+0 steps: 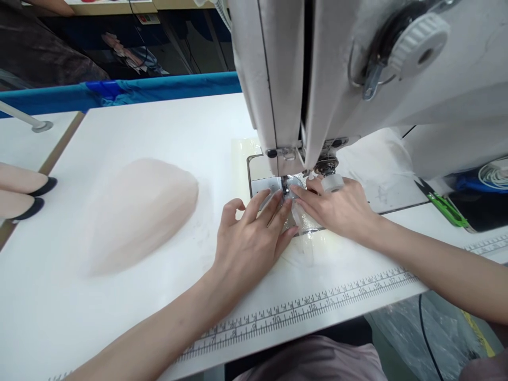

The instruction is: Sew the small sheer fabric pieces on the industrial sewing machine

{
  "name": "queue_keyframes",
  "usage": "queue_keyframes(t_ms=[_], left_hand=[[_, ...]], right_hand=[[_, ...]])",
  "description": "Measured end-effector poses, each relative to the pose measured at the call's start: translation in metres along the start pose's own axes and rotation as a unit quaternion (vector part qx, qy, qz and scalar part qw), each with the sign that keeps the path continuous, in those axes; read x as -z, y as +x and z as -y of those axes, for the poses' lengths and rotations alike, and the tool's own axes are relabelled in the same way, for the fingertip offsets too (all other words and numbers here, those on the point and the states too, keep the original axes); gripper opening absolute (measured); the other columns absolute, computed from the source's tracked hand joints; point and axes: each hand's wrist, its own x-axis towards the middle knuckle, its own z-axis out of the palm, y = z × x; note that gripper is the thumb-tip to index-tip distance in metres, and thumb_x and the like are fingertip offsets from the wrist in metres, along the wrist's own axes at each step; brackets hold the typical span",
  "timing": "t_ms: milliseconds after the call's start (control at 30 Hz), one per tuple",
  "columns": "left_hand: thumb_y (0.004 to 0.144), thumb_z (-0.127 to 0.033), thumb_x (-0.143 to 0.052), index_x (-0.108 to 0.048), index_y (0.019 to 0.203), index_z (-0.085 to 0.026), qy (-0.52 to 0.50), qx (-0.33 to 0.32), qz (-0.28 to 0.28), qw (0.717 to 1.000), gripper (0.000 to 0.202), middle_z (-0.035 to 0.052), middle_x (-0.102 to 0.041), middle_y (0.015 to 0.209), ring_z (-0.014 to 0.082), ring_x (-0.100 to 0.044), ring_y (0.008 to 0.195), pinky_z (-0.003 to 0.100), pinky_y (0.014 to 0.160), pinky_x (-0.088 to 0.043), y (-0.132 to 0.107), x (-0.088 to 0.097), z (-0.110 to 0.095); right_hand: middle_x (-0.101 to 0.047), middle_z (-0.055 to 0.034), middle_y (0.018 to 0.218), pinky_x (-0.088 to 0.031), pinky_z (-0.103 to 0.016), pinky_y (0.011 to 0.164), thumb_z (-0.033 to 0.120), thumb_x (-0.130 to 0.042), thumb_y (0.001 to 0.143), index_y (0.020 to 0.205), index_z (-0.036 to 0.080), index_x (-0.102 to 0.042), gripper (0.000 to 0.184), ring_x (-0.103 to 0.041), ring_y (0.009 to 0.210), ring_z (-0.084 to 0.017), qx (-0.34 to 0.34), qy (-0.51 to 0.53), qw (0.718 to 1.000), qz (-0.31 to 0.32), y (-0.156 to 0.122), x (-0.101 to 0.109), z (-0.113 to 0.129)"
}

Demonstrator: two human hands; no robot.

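Observation:
At the needle of a white sewing machine (278, 79), both of my hands work close to the presser foot (285, 185). My left hand (248, 238) lies palm down with its fingers stretched out, the tips just in front of the metal needle plate (266, 185). From the other side my right hand (341, 206) brings its thumb and forefinger together beside the foot; its other fingers are curled and partly hidden by the machine. A thin see-through strip (305, 243) lies below the fingertips. Whatever the right fingers pinch is too small and sheer to make out.
A sheer pale fabric piece (146, 211) lies on the white table at left. Green-handled thread snips (446, 209) rest near a dark phone-like slab (482, 209) at right. A printed ruler (293, 312) runs along the front edge. Another person's arm (50, 6) shows at the far left.

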Motion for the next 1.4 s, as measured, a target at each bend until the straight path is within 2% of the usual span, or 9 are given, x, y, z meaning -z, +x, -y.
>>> queue_keyframes(t_ms=[367, 467, 567, 667, 767, 967, 1133, 1300, 1400], left_hand=[[0.098, -0.034, -0.048, -0.06, 0.125, -0.018, 0.005, 0.0, -0.011, 1.0, 0.034, 0.0051, -0.063, 0.13, 0.0277, -0.057, 0.116, 0.046, 0.085, -0.034, -0.001, 0.006, 0.002], [0.094, -0.035, -0.054, -0.065, 0.115, -0.019, -0.007, -0.021, -0.017, 1.0, 0.028, 0.0033, -0.07, 0.118, 0.0262, -0.062, 0.097, 0.043, 0.078, -0.036, -0.004, 0.021, 0.004], [0.089, -0.045, -0.059, -0.066, 0.109, -0.019, -0.069, -0.067, 0.039, 0.995, 0.033, 0.0052, -0.071, 0.109, 0.0217, -0.063, 0.08, 0.039, 0.07, -0.039, -0.006, 0.03, 0.01], [0.095, -0.029, -0.053, -0.065, 0.106, -0.018, -0.104, -0.105, 0.073, 0.986, 0.021, 0.0051, -0.069, 0.105, 0.0159, -0.061, 0.069, 0.034, 0.064, -0.04, -0.007, 0.029, 0.014], [0.097, -0.016, -0.04, -0.065, 0.099, -0.017, -0.151, -0.052, 0.093, 0.983, 0.024, 0.0034, -0.07, 0.098, 0.0141, -0.058, 0.065, 0.03, 0.06, -0.042, -0.004, 0.028, 0.014], [0.096, -0.026, -0.042, -0.063, 0.089, -0.018, -0.217, 0.085, 0.167, 0.958, 0.024, 0.0017, -0.065, 0.08, 0.0141, -0.057, 0.059, 0.026, 0.05, -0.04, 0.015, 0.037, 0.012], [0.084, -0.019, -0.053, -0.068, 0.105, -0.019, -0.234, 0.075, 0.165, 0.955, 0.026, 0.0014, -0.061, 0.078, 0.0116, -0.054, 0.055, 0.024, 0.048, -0.04, 0.034, 0.028, 0.02], [0.085, -0.025, -0.054, -0.066, 0.062, -0.019, -0.302, 0.072, 0.162, 0.937, 0.026, -0.0009, -0.05, 0.061, 0.0087, -0.042, 0.048, 0.025, 0.045, -0.033, 0.046, 0.021, 0.033], [0.089, -0.031, -0.053, -0.065, 0.061, -0.019, -0.375, 0.075, 0.188, 0.905, 0.032, -0.0003, -0.05, 0.066, 0.0088, -0.044, 0.052, 0.024, 0.047, -0.035, 0.046, 0.024, 0.039]], right_hand=[[-0.071, -0.0059, 0.102, -0.025, -0.031, 0.056, 0.023, -0.044, 0.096, 0.106, 0.021, -0.072, 0.03, -0.059, 0.077, -0.018, -0.024, 0.049, 0.998, 0.007, 0.0, 0.016, -0.007], [-0.07, -0.0007, 0.101, -0.026, -0.028, 0.054, 0.031, -0.056, 0.091, 0.097, 0.025, -0.073, 0.019, -0.057, 0.068, -0.014, -0.016, 0.165, 0.983, 0.074, -0.004, 0.036, -0.012], [-0.067, 0.0031, 0.099, -0.027, -0.025, 0.053, 0.036, -0.066, 0.083, 0.091, 0.026, -0.069, 0.013, -0.056, 0.066, -0.011, 0.032, 0.292, 0.936, 0.195, -0.006, 0.05, -0.017], [-0.066, 0.0026, 0.094, -0.029, -0.024, 0.056, 0.025, -0.058, 0.088, 0.083, 0.023, -0.065, 0.008, -0.057, 0.073, -0.012, 0.05, 0.348, 0.906, 0.235, -0.008, 0.053, -0.02], [-0.065, 0.0028, 0.079, -0.031, -0.024, 0.057, 0.023, -0.051, 0.091, 0.082, 0.022, -0.06, 0.012, -0.057, 0.068, -0.012, 0.005, 0.39, 0.891, 0.231, -0.008, 0.051, -0.023], [-0.062, 0.0031, 0.07, -0.033, -0.023, 0.054, 0.024, -0.045, 0.094, 0.082, 0.02, -0.057, 0.018, -0.054, 0.058, -0.009, -0.069, 0.432, 0.882, 0.177, -0.007, 0.052, -0.03], [-0.055, 0.0049, 0.061, -0.031, -0.023, 0.054, 0.034, -0.063, 0.086, 0.1, 0.021, -0.066, 0.02, -0.048, 0.053, -0.01, -0.052, 0.366, 0.922, 0.112, -0.005, 0.048, -0.022], [-0.056, 0.0013, 0.064, -0.026, -0.024, 0.053, 0.022, -0.053, 0.089, 0.08, 0.018, -0.072, 0.021, -0.045, 0.055, -0.009, -0.09, 0.344, 0.935, -0.01, -0.003, 0.036, -0.014], [-0.06, -0.0003, 0.07, -0.024, -0.024, 0.052, 0.021, -0.055, 0.086, 0.085, 0.018, -0.073, 0.019, -0.048, 0.059, -0.009, -0.101, 0.338, 0.935, -0.034, -0.003, 0.034, -0.014]])
